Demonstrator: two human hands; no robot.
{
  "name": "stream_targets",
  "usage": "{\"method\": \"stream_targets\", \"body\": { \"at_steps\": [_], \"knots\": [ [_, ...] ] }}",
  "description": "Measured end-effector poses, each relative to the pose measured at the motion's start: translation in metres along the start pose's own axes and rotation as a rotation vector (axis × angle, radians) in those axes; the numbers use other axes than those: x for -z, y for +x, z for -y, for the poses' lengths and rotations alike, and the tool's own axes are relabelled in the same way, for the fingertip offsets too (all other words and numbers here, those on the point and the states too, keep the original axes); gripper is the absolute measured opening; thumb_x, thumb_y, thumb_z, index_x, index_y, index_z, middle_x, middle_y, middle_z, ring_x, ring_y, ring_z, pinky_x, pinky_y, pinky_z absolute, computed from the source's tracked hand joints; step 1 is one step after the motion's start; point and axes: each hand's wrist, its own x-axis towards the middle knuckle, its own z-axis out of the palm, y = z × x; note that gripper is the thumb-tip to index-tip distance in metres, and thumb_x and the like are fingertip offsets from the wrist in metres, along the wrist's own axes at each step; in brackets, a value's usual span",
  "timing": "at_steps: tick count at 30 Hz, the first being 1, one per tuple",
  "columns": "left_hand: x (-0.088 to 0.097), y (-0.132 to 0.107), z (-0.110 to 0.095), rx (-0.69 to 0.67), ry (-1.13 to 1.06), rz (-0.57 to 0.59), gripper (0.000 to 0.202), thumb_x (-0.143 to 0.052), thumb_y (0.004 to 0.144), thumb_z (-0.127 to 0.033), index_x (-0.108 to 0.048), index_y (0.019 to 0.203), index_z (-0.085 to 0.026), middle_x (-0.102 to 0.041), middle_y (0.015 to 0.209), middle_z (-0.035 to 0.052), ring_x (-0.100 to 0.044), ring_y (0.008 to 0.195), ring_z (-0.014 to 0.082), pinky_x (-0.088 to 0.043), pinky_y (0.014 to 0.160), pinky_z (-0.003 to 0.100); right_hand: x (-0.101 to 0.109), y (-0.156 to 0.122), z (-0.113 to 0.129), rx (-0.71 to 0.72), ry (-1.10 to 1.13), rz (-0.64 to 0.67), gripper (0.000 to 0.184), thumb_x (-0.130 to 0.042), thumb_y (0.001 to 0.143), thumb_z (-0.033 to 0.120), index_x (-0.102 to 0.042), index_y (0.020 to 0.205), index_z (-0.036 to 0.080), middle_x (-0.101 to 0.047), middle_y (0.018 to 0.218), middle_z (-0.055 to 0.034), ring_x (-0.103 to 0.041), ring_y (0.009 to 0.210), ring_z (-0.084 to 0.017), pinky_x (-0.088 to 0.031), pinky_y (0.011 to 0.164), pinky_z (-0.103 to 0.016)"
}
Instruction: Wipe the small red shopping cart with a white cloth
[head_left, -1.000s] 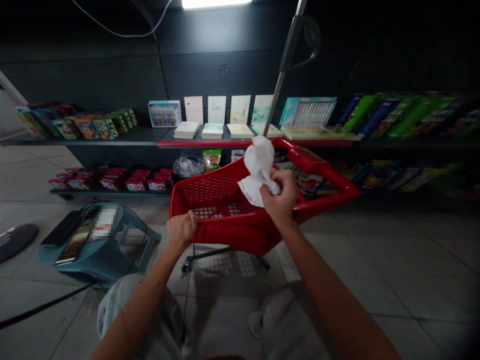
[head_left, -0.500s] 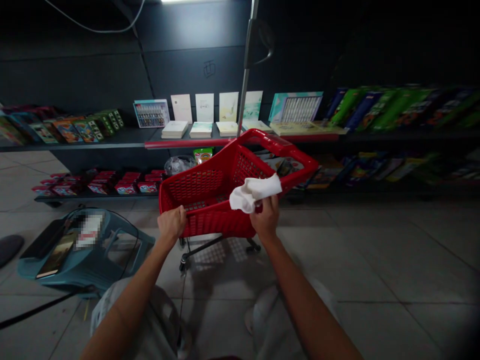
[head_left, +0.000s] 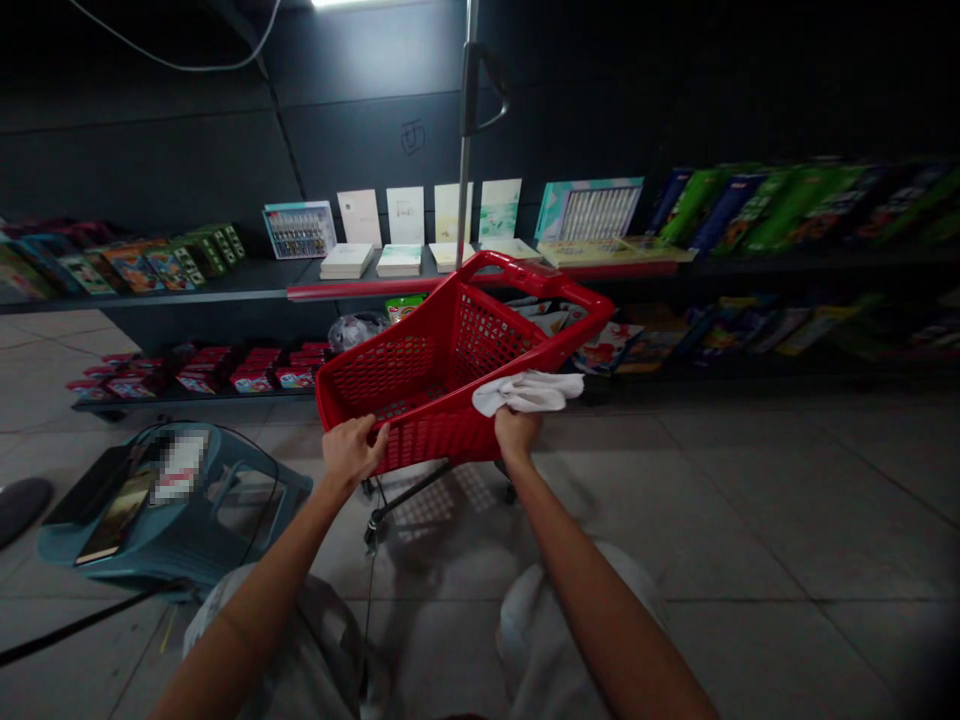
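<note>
Two hands: left hand [head_left: 352,450] curling around the rim of a red plastic shopping cart [head_left: 559,350]; right hand [head_left: 516,432] pressing a white cloth [head_left: 527,392] onto the near rim.
Progress: cannot tell how much rim is being left.

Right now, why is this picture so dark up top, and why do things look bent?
In the head view, the ceiling lamp glares white at the top edge, while the wall falls nearly black; the wide lens bends the long shelf toward the sides.
</note>
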Motion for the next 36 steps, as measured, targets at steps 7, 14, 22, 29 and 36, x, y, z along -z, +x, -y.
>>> {"method": "stream_targets", "body": {
  "at_steps": [7, 14, 22, 29, 36],
  "knots": [
    [0.005, 0.001, 0.004, 0.018, 0.004, -0.008, 0.047, -0.037, 0.104, -0.055, -0.063, 0.083, -0.023, -0.073, 0.085, 0.0066, -0.065, 0.083, 0.0205, -0.034, 0.07, 0.029, -0.011, -0.029, 0.006, 0.207, 0.125, 0.116, 0.033, -0.052, 0.093, 0.024, -0.074, 0.116, 0.016, -0.073, 0.129, -0.0139, -0.062, 0.131, -0.024, -0.04, 0.12, -0.038],
    [0.006, 0.004, 0.011, 0.028, 0.056, 0.027, 0.046, -0.037, 0.104, -0.056, -0.063, 0.085, -0.023, -0.074, 0.088, 0.0072, -0.066, 0.084, 0.0208, -0.033, 0.068, 0.029, 0.041, 0.01, -0.02, 0.114, 0.087, -0.185, 0.035, -0.057, 0.09, 0.026, -0.068, 0.12, 0.013, -0.07, 0.123, -0.02, -0.068, 0.114, -0.029, -0.052, 0.102, -0.039],
    [0.003, 0.004, 0.015, 0.024, 0.066, -0.008, 0.045, -0.036, 0.104, -0.055, -0.062, 0.085, -0.023, -0.073, 0.086, 0.0068, -0.066, 0.084, 0.0208, -0.034, 0.07, 0.03, 0.025, -0.013, -0.018, 0.068, -0.154, 0.311, 0.026, -0.057, 0.09, 0.026, -0.074, 0.108, 0.016, -0.075, 0.108, -0.0188, -0.073, 0.099, -0.031, -0.052, 0.09, -0.036],
    [0.003, 0.005, 0.021, 0.004, 0.06, -0.013, 0.046, -0.035, 0.104, -0.056, -0.06, 0.083, -0.023, -0.071, 0.084, 0.0061, -0.065, 0.082, 0.0204, -0.034, 0.069, 0.029, 0.042, 0.017, -0.018, 0.014, 0.189, -0.297, 0.044, -0.052, 0.086, 0.026, -0.061, 0.126, 0.008, -0.068, 0.12, -0.0226, -0.066, 0.116, -0.03, -0.051, 0.101, -0.038],
    [0.003, 0.001, 0.016, 0.021, 0.026, -0.02, 0.044, -0.038, 0.104, -0.055, -0.063, 0.086, -0.023, -0.07, 0.085, 0.0069, -0.063, 0.086, 0.022, -0.038, 0.075, 0.031, 0.027, 0.009, 0.006, -0.107, 0.296, -0.338, 0.043, -0.046, 0.093, 0.029, -0.065, 0.125, 0.008, -0.069, 0.127, -0.0251, -0.063, 0.126, -0.032, -0.048, 0.111, -0.045]
  ]
}}
